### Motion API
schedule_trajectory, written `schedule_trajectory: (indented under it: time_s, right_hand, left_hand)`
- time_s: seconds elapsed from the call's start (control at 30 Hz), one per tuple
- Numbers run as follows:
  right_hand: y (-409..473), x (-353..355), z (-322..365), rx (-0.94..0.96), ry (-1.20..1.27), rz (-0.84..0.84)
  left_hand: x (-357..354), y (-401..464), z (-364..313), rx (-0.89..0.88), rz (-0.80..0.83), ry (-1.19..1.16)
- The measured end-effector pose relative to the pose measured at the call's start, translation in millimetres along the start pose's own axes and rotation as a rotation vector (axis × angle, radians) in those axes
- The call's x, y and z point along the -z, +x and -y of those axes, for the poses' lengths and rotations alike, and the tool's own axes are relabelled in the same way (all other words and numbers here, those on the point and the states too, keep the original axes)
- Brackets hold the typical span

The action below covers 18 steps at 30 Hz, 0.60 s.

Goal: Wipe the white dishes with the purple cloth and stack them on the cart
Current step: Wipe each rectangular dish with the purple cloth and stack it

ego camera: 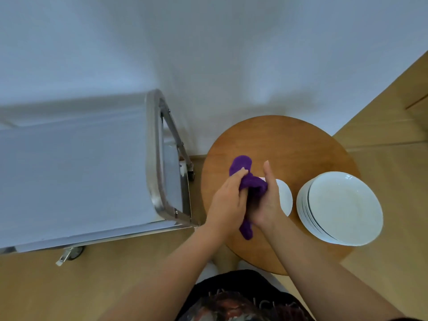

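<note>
My left hand (228, 198) grips the bunched purple cloth (249, 181) over the round wooden table (278, 140). One end of the cloth sticks up past my knuckles and the other hangs below my wrists. My right hand (266, 198) is pressed against the cloth and holds a small white dish (284, 196), most of which is hidden behind the hand. A stack of several white plates (345, 207) sits at the table's right side. The metal cart (69, 177) stands to the left, and no dishes show on its grey top.
The cart's steel handle frame (155, 158) rises between the cart top and the table. Its wheels (75, 252) rest on the wooden floor (34, 286). A white wall (208, 54) runs behind the cart and table.
</note>
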State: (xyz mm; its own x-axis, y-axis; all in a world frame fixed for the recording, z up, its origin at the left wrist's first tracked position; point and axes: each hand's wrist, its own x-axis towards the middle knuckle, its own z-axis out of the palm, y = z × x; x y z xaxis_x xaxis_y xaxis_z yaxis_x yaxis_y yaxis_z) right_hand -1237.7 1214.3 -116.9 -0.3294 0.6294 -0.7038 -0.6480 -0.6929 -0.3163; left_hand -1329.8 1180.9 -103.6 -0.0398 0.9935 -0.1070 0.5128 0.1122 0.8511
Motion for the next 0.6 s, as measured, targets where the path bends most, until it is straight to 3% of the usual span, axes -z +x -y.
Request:
schedule_trajectory:
  time_s: [0.2, 0.3, 0.4, 0.53, 0.6]
  right_hand:
    - [-3, 69, 19, 0.024, -0.048, -0.068]
    - [0, 94, 25, -0.010, -0.058, -0.096]
    - [5, 112, 28, -0.073, -0.098, -0.101]
    - [13, 125, 33, 0.007, -0.169, -0.242]
    - [16, 128, 33, 0.069, -0.127, -0.261]
  left_hand:
    - [-75, -23, -8, 0.101, 0.166, -0.109]
    - [-86, -20, -5, 0.071, 0.248, -0.101]
    - [-86, -7, 8, 0.056, 0.130, -0.092]
    - [-81, 24, 63, 0.295, -0.127, -0.028]
    - [-80, 36, 101, 0.443, -0.126, 0.136]
